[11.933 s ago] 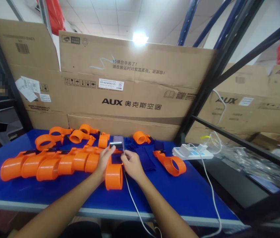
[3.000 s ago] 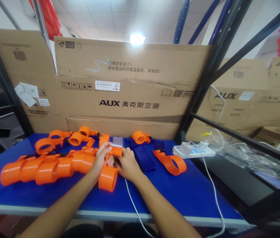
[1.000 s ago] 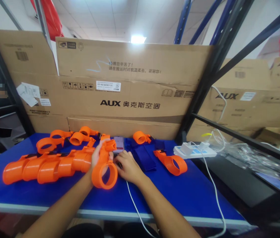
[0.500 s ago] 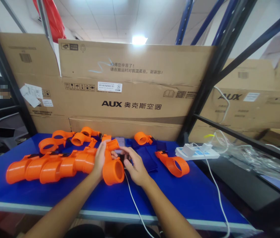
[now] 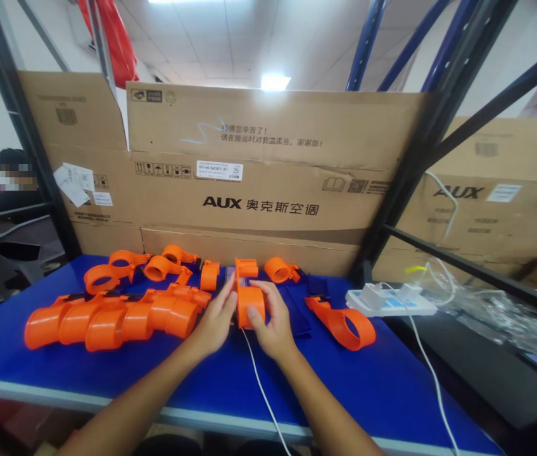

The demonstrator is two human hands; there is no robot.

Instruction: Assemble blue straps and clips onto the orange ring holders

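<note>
Between my two hands is an orange plastic tape dispenser [image 5: 252, 301], held upright over the table with its handle end pointing up and away. My left hand [image 5: 217, 320] presses against its left side with the fingers fairly straight. Around the ring's right side curls my right hand [image 5: 274, 318], its thumb on the near face. To the left lies a nested row of similar orange tape dispensers [image 5: 106, 326]. Behind my hands a phone-like screen [image 5: 228, 273] is mostly covered.
More loose orange dispensers [image 5: 102, 277] lie at the back left, and one [image 5: 354, 329] at the right. A white power strip [image 5: 392, 301] sits by the black rack post. A white cable [image 5: 263, 394] runs over the front edge. Cardboard [image 5: 259, 237] walls the back.
The dispenser has turned and shifted right, so its ring no longer faces me. My right hand has closed around the ring. The view has swung slightly left.
</note>
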